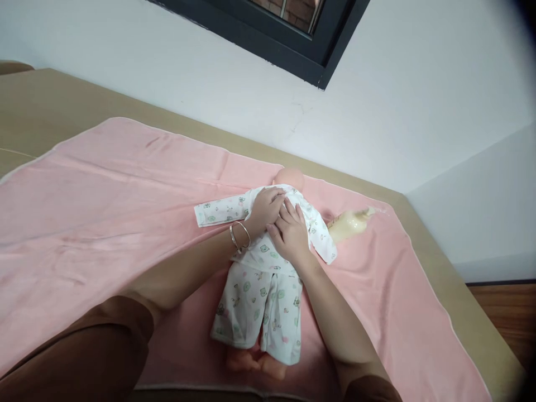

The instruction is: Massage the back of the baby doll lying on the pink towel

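A baby doll [288,177] lies on its back on a pink blanket [104,190], head toward the wall. It wears a white printed top [318,229] and matching trousers [259,312]. My left hand [266,207], with bangles at the wrist, rests on the doll's chest with fingers curled onto the top near the collar. My right hand [291,234] lies flat beside it on the chest, fingers stretched toward the left hand. One doll arm [352,222] sticks out bare from the right sleeve. The other sleeve [218,211] lies flat and looks empty. Bare feet [255,363] show below the trousers.
The blanket covers a tan bed or table [42,106] set against a white wall [377,111]. A dark window frame [293,44] is above. Wooden floor [506,312] shows at the right.
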The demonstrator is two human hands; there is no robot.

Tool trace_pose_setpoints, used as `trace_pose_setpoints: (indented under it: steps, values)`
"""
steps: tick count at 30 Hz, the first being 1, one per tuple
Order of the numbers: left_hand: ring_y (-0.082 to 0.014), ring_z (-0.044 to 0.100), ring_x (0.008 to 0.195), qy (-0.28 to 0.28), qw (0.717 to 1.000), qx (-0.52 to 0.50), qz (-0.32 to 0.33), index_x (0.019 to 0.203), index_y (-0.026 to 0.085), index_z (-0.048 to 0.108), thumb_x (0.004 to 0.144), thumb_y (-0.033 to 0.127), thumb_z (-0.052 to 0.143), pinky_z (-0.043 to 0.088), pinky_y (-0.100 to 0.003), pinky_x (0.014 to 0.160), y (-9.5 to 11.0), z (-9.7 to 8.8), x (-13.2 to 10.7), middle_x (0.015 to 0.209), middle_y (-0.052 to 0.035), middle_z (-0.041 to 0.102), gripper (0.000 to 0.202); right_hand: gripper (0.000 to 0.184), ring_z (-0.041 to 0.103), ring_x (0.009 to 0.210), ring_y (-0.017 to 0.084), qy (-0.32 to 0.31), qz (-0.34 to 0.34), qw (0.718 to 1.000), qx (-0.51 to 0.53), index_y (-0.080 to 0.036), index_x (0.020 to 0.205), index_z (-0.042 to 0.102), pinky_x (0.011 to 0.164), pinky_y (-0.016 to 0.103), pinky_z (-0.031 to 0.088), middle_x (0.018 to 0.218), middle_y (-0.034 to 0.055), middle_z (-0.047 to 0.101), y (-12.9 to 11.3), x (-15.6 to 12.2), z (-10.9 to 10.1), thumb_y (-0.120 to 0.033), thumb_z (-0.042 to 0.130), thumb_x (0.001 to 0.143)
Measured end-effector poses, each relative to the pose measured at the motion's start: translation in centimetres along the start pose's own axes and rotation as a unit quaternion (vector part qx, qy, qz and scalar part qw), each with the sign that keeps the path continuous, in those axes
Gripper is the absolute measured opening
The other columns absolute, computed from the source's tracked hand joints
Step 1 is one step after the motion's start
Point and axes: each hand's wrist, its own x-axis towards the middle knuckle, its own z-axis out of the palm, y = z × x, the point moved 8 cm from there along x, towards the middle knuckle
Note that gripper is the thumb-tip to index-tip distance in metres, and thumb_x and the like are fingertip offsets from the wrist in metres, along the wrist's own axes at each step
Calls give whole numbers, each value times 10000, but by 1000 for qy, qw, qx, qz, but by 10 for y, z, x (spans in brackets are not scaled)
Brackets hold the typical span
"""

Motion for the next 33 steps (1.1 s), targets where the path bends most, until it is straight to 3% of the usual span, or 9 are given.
trace_pose_setpoints:
  steps: [6, 10, 14, 18, 23, 27, 33]
  values:
    - [-210, 544, 1281, -82, 994, 58, 50, 1159, 199, 647, 951, 248, 408, 343, -442, 1167, 2, 5, -3, 1298, -63, 659, 320, 514, 239, 1509, 272, 30, 93, 995, 19, -153, 1462, 453, 1237, 540, 169, 1557, 94, 416, 17, -1, 1, -395, 313, 1031]
    - [-207, 484, 1346, -91, 990, 85, 66, 1242, 186, 612, 984, 265, 359, 285, -453, 1203, 2, 5, -10, 1371, -73, 612, 370, 602, 120, 1517, 393, 17, 170, 985, -24, -49, 1511, 347, 1196, 602, 216, 1620, 204, 228, 25, -4, 4, -384, 335, 1012]
    - [-202, 490, 1339, -88, 991, 82, 58, 1229, 200, 621, 977, 268, 373, 286, -448, 1206, 0, 4, -11, 1369, -66, 613, 360, 657, 97, 1501, 459, -8, 168, 983, -77, -19, 1527, 291, 1164, 645, 234, 1615, 266, 180, 9, -7, 6, -343, 414, 969]
    - [-198, 506, 1318, -79, 994, 59, 56, 1215, 198, 631, 963, 227, 359, 308, -442, 1198, -3, 4, -9, 1349, -62, 626, 372, 699, 114, 1503, 448, -44, 130, 987, -86, -20, 1531, 276, 1174, 677, 177, 1626, 233, 179, -2, -5, 9, -322, 451, 926]
    - [-191, 529, 1291, -68, 994, 50, 70, 1222, 208, 626, 998, 262, 309, 343, -426, 1184, -3, 3, -9, 1318, -57, 640, 392, 677, 91, 1532, 348, -70, 86, 994, -24, -134, 1539, 301, 1214, 630, 127, 1647, 98, 194, 15, 2, 8, -358, 469, 923]
    - [-191, 514, 1314, -74, 993, 62, 72, 1231, 222, 617, 1001, 273, 316, 330, -433, 1188, -2, 5, -10, 1343, -48, 627, 382, 540, 157, 1530, 271, -35, 84, 995, 34, -227, 1497, 393, 1230, 567, 144, 1633, 31, 259, 30, 4, 3, -349, 412, 972]
    - [-206, 512, 1318, -74, 993, 60, 68, 1212, 197, 629, 984, 277, 346, 319, -445, 1190, -2, 5, -10, 1350, -67, 624, 372, 521, 187, 1524, 270, -10, 94, 995, 36, -234, 1472, 433, 1229, 560, 150, 1616, 33, 303, 30, 2, 4, -310, 444, 956]
